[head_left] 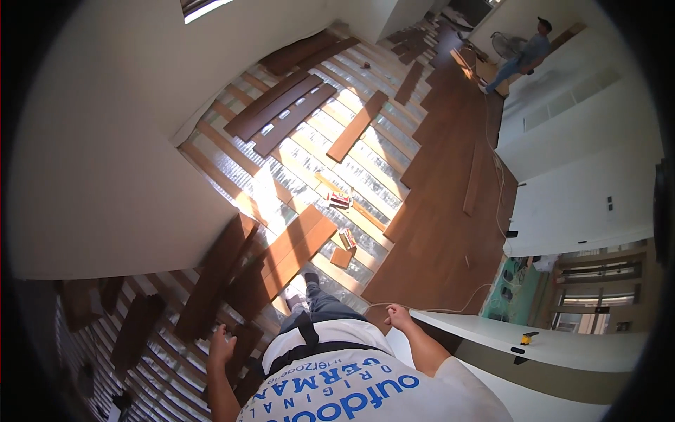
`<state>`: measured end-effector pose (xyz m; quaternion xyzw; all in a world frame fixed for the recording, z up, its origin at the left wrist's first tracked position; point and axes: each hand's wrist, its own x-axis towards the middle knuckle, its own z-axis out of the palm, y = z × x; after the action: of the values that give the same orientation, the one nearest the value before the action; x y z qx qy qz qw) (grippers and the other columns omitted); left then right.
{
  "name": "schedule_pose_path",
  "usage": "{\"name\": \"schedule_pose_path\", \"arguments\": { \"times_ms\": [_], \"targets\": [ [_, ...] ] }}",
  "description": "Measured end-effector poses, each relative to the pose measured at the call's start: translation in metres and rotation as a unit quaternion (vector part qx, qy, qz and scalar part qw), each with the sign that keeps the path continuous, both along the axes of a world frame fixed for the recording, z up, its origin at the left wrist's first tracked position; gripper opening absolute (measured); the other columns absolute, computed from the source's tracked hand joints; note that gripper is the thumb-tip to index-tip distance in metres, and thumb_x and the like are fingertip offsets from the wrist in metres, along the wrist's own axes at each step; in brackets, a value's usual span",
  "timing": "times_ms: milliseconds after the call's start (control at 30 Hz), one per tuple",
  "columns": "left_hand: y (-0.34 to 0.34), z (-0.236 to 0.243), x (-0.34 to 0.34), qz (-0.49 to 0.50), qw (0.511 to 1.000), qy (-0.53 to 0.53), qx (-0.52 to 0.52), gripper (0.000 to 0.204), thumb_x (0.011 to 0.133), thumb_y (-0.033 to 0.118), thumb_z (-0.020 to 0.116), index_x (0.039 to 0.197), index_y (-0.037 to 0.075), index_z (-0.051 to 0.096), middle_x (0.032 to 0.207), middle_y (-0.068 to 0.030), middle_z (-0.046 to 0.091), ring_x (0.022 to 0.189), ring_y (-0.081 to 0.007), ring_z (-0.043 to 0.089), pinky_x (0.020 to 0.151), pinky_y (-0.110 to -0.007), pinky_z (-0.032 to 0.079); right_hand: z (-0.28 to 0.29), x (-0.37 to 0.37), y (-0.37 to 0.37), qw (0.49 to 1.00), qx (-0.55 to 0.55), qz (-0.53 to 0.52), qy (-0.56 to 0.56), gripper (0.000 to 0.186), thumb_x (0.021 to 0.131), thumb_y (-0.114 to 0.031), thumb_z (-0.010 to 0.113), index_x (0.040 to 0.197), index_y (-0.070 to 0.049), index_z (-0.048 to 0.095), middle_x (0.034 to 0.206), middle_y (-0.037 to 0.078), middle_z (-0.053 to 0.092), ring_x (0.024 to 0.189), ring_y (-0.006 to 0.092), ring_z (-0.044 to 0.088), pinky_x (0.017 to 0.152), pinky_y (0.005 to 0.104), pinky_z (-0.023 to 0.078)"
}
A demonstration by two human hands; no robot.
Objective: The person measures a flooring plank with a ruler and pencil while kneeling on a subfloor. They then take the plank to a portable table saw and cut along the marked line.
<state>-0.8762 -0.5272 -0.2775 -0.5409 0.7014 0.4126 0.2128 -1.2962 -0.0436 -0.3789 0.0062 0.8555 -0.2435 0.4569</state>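
Observation:
My left hand (223, 344) hangs at my side, fingers half curled and a little apart, with nothing visible in it. It is nearest to dark brown floor planks (214, 278) lying by the wall corner. My right hand (399, 318) is held out from my body, loosely bent, with its fingers slightly apart and no object showing. A thin pale cable (450, 311) runs along the floor beyond it. Before my feet lie reddish-brown planks (281, 261), a short plank offcut (342, 257) and a small red-and-white box (347, 239).
Light wooden battens (380, 202) cross silvery sheeting. Finished brown flooring (429, 239) stretches along the right. Another box (339, 200) and loose planks (281, 105) rest on the battens. Far right, a person (524, 56) stands near a large fan (506, 45). A yellow tool (527, 338) sits on a white ledge.

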Motion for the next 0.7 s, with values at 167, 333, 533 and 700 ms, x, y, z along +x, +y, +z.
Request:
{"name": "schedule_pose_path", "arguments": {
  "times_ms": [167, 333, 533, 700],
  "targets": [
    [0.109, -0.012, 0.030, 0.143, 0.971, -0.066, 0.180, 0.061, 0.091, 0.020, 0.076, 0.146, 0.004, 0.055, 0.131, -0.0195, 0.068, 0.121, -0.0325, 0.065, 0.108, -0.040, 0.049, -0.024, -0.083, -0.062, 0.996, -0.015, 0.087, 0.014, 0.025, 0.105, -0.014, 0.052, 0.125, -0.002, 0.062, 0.090, 0.015, 0.076, 0.070, 0.0210, 0.073, 0.063, 0.0347, 0.059],
    [0.120, -0.130, 0.149, 0.392, 0.919, 0.043, 0.028, 0.053, 0.093, 0.022, 0.074, 0.140, 0.003, 0.059, 0.120, -0.0129, 0.073, 0.106, -0.0236, 0.070, 0.088, -0.037, 0.057, -0.059, -0.120, -0.170, 0.984, -0.129, 0.088, -0.089, 0.023, 0.104, -0.009, 0.055, 0.127, -0.004, 0.058, 0.092, 0.013, 0.073, 0.070, 0.0190, 0.069, 0.059, 0.0307, 0.055],
    [0.133, -0.153, 0.128, 0.471, 0.878, 0.080, -0.044, 0.043, 0.092, 0.023, 0.069, 0.129, 0.002, 0.065, 0.113, -0.0212, 0.073, 0.105, -0.0385, 0.070, 0.089, -0.045, 0.056, -0.010, -0.140, -0.302, 0.982, -0.096, 0.135, -0.094, 0.026, 0.107, -0.012, 0.054, 0.133, -0.008, 0.051, 0.094, 0.012, 0.071, 0.071, 0.0193, 0.066, 0.060, 0.0296, 0.052],
    [0.133, -0.186, 0.122, 0.372, 0.922, 0.108, -0.002, 0.043, 0.093, 0.026, 0.069, 0.131, 0.005, 0.067, 0.120, -0.0221, 0.072, 0.112, -0.0382, 0.069, 0.096, -0.046, 0.054, 0.034, -0.104, -0.384, 0.975, -0.040, 0.217, -0.006, 0.033, 0.103, -0.009, 0.062, 0.134, -0.002, 0.057, 0.101, 0.013, 0.073, 0.083, 0.0181, 0.069, 0.075, 0.0306, 0.057]
  ]
}}
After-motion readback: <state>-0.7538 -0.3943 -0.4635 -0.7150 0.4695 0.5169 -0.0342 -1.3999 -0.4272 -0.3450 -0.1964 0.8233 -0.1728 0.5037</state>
